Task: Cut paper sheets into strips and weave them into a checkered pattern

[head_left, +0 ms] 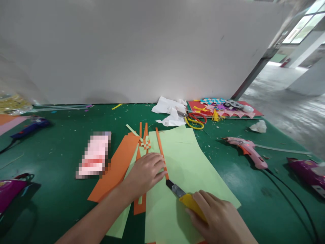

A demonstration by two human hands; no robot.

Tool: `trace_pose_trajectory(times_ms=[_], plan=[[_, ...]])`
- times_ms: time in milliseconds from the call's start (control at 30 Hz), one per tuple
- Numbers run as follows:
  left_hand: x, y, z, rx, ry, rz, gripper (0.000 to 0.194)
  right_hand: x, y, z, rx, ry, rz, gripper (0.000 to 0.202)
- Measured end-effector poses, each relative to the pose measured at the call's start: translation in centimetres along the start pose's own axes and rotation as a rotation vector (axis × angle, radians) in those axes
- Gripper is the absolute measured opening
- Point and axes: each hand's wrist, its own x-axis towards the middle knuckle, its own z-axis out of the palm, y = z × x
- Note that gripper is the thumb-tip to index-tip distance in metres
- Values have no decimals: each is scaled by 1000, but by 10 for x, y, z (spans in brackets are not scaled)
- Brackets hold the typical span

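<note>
A narrow orange paper strip [159, 140] lies on a large light green paper sheet [188, 152]. My left hand [149, 167] has its fingers bent together on the strip's lower part, thumb and fingertips at its right edge. My right hand [218, 213] is wrapped round a yellow utility knife [191, 203]. The dark blade of the knife points up and left and meets the strip's lower end. Just beyond my left hand is a small woven orange and green checked piece [146, 145] with loose strip ends. Beside it lies a wider orange paper sheet [115, 166], partly under my left forearm.
Scissors [195, 120] lie by crumpled white paper [169, 110] at the back. A pink glue gun [247, 149] with a cable rests at right, near a purple tool [308, 173]. A blurred pink object [93, 157] lies left. A white panel [142, 51] stands behind.
</note>
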Motion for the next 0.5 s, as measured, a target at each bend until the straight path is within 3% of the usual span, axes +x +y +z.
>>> trace_pose_trajectory(times_ms=[500], plan=[[1, 1, -1, -3, 2, 0, 11, 2, -4, -3, -10, 77, 10, 14]])
